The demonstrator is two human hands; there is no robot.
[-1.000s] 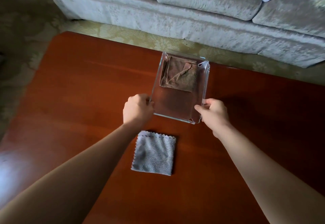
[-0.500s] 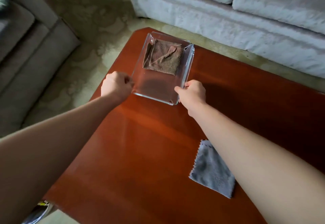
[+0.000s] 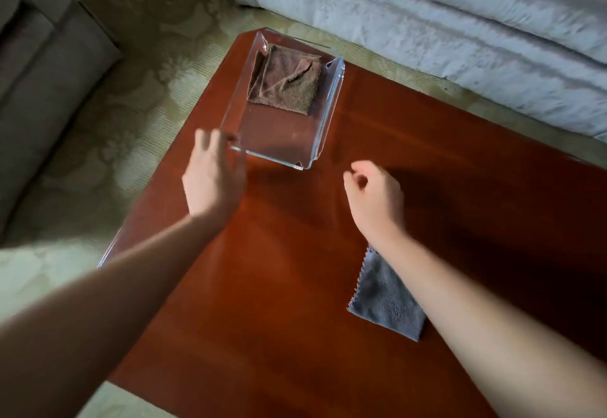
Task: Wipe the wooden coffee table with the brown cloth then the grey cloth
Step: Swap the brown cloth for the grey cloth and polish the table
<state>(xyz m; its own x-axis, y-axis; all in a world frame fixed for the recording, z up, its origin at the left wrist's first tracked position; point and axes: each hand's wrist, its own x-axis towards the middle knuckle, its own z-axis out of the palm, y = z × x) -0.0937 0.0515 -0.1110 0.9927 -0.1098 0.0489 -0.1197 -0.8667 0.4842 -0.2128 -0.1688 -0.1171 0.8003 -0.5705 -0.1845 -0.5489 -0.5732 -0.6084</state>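
Head view. A folded brown terry cloth lies in the far half of a clear, shallow acrylic tray, which stands at the far left corner of the polished, reddish-brown wooden coffee table. A small grey cloth with a pinked edge lies flat on the table nearer the person, partly under the right forearm.

The left hand, fingers spread and relaxed, is at the tray's near left corner. Blur hides whether it touches the rim. The right hand hangs just short of the tray, fingers loosely curled round nothing.

The step in hand appears to be fetching the brown cloth. It is best lifted clear over the tray wall, so that the light tray neither slides nor tips off the nearby edge.

The table top is glossy and shows streaked reflections. A pale velvet sofa runs along the far side, a darker armchair stands at left, and patterned green carpet lies beneath.
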